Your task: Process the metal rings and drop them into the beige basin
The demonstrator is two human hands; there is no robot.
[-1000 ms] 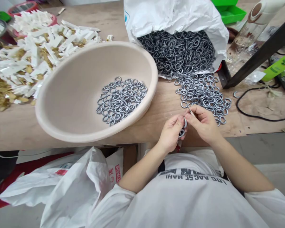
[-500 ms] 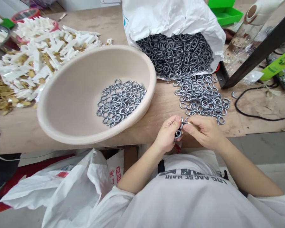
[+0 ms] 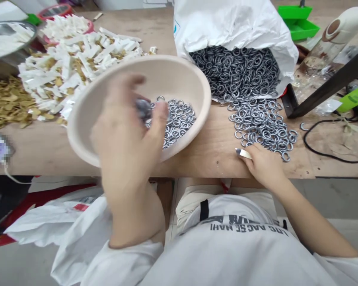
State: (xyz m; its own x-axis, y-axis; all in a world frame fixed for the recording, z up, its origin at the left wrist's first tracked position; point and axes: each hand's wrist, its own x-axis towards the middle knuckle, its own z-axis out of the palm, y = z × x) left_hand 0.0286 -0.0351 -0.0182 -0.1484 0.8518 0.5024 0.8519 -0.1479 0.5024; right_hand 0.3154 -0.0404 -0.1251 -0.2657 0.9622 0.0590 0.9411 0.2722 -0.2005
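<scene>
My left hand (image 3: 128, 131), blurred by motion, is over the beige bowl (image 3: 198, 95) and is shut on a dark metal ring (image 3: 143, 110). Just beyond my fingers lies a heap of small steel rings (image 3: 179, 119) inside the bowl. My right hand (image 3: 264, 165) rests on the wooden table (image 3: 214, 159) at the lower edge of a loose pile of steel rings (image 3: 264, 129). It holds a small pale pointed tool (image 3: 244, 153). A white sack (image 3: 235, 28) spills many more rings (image 3: 235, 73) behind that pile.
A large heap of white and gold pieces (image 3: 74, 67) lies left of the bowl, with a steel tray (image 3: 8, 39) beyond it. At right are a black bar (image 3: 331, 85), a black cable (image 3: 322, 153) and a green tray (image 3: 298, 24). White plastic bags (image 3: 62, 222) lie below the table.
My left hand has moved away from my right hand, out over the bowl, still holding metal. My right hand has dropped to the table beside the ring pile, keeping the tool.
</scene>
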